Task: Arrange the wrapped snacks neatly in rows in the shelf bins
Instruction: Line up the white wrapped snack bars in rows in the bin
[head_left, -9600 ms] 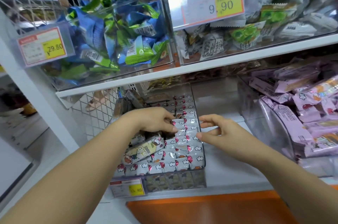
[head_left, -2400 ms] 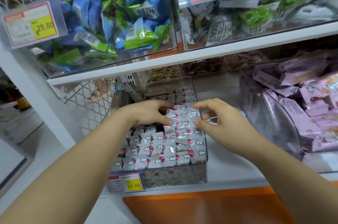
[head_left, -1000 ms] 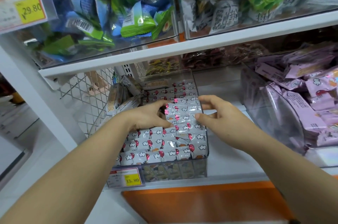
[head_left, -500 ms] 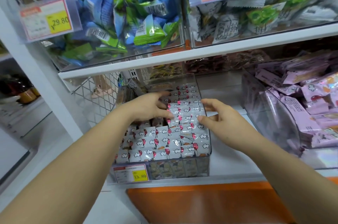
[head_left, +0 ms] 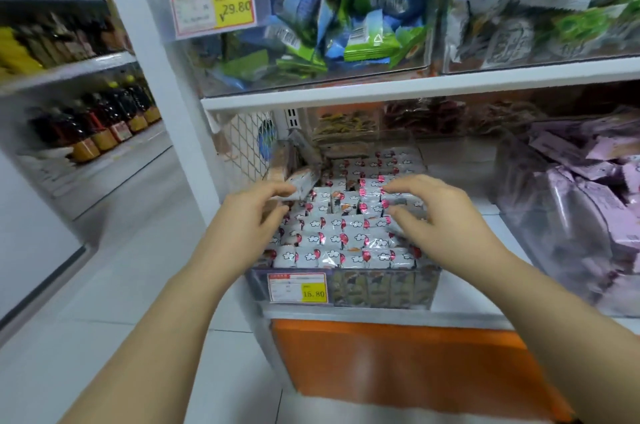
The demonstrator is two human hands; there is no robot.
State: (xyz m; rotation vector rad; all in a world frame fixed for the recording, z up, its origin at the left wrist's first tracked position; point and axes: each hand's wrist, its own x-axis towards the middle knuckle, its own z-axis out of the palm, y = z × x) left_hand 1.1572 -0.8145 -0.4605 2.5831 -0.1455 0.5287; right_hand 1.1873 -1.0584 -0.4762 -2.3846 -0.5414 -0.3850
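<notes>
The cloud-print wrapped snacks [head_left: 332, 240] lie in rows under and between my hands, long axes left to right, filling the clear bin [head_left: 426, 287]. My left hand [head_left: 252, 216] and right hand [head_left: 436, 216] are spread, gripping nothing. Beyond my left fingertips, loose packets [head_left: 298, 182] lean tilted. Right of my right hand is bare shelf [head_left: 459, 162], then a bin of purple packets [head_left: 571, 216].
</notes>
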